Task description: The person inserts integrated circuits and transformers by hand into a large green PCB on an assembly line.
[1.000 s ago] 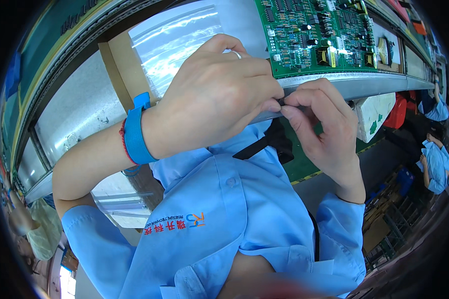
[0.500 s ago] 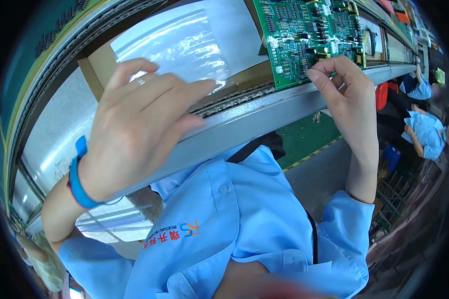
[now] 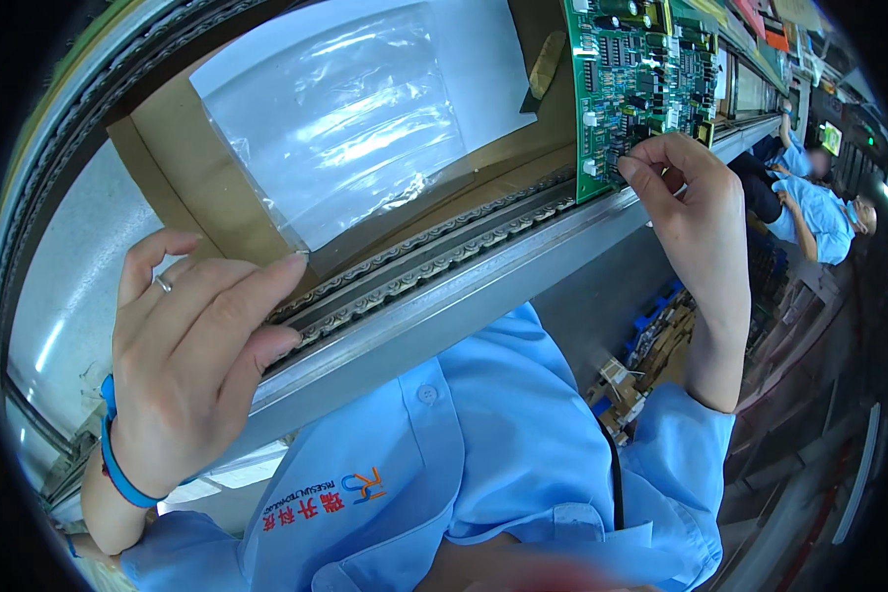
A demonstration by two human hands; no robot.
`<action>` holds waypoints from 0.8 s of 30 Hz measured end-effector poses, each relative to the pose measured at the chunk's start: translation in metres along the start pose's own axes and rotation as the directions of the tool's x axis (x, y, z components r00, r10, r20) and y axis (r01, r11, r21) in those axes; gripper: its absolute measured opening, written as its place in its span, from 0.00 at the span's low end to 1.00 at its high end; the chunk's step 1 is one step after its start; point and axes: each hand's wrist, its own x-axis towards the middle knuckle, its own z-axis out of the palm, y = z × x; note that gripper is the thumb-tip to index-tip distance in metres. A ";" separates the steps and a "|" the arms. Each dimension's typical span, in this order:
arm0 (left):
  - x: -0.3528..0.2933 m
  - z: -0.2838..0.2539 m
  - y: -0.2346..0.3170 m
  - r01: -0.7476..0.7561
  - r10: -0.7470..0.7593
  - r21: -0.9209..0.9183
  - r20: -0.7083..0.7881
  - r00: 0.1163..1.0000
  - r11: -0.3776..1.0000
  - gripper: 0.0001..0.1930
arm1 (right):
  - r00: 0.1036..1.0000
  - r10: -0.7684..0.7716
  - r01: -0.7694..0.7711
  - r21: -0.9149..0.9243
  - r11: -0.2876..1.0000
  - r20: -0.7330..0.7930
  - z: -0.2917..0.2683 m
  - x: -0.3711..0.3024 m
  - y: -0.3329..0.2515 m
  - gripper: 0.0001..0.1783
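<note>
Though inverted, shirt lettering (image 3: 308,508); circuit board (image 3: 641,79)

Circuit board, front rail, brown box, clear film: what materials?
Circuit board: likely rigid laminate, green and glossy, densely populated.
Front rail: probably metal; smooth, silver-grey, dull sheen.
Brown box: looks like cardboard; matte, thin folded wall.
Clear film: plastic, type unclear; see-through, wrinkled, streaked with glare.

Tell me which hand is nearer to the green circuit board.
Right. The right hand has its fingertips at the near edge of the green circuit board; the left hand is well off to the left, by the clear plastic bag.
</note>
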 end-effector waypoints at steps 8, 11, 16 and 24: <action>0.001 0.003 -0.006 0.026 -0.023 -0.071 0.050 0.998 0.997 0.22 | 0.999 0.019 -0.020 0.013 1.000 0.042 0.000 0.000 -0.002 0.05; 0.000 0.003 -0.007 0.048 -0.043 -0.071 0.066 0.997 0.996 0.22 | 0.998 0.054 -0.055 0.043 0.998 0.039 0.000 0.002 -0.004 0.06; 0.003 0.004 -0.009 0.048 -0.043 -0.067 0.074 0.996 0.997 0.21 | 0.999 0.051 -0.051 0.042 0.998 -0.003 0.003 -0.001 -0.004 0.06; 0.003 0.003 -0.009 0.060 -0.055 -0.045 0.100 0.993 0.997 0.21 | 0.999 0.007 -0.007 -0.005 1.000 -0.033 0.004 -0.001 -0.005 0.05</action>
